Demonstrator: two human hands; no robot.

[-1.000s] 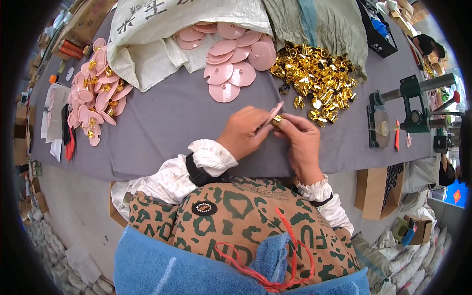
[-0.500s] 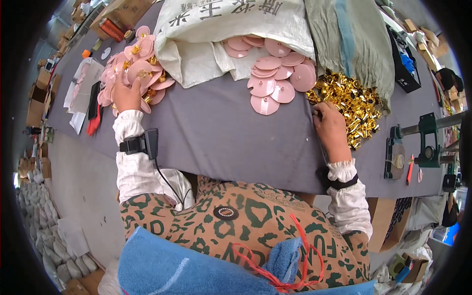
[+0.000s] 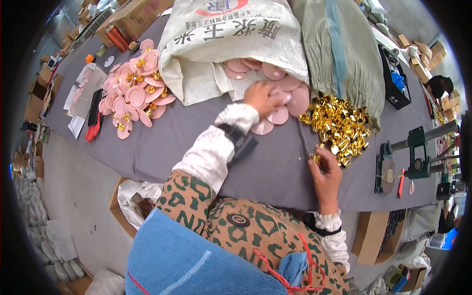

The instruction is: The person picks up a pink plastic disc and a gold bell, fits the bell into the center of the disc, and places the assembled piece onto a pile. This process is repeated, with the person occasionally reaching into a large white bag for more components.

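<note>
My left hand [image 3: 262, 97] reaches far forward and rests on a heap of plain pink discs [image 3: 282, 101] spilling from a white woven sack [image 3: 231, 44]. Its fingers curl down over the discs, and its grip is hidden. My right hand [image 3: 324, 173] is nearer, at the near edge of a pile of small shiny gold metal pieces [image 3: 339, 125]. It pinches a thin dark rod [image 3: 303, 139] that points away from me. At the far left lies a second heap of pink discs with gold pieces fitted on them [image 3: 132, 96].
A grey cloth covers the table [image 3: 147, 147]. A grey-green bag [image 3: 344, 54] lies behind the gold pile. A green hand press [image 3: 417, 153] stands at the right. Cardboard boxes [image 3: 373, 236] sit below the table's near edge, and papers and a red tool [image 3: 91, 130] lie at the left.
My left hand has swung from the left heap of fitted discs across to the plain discs at the sack. My right hand has stayed by the gold pile.
</note>
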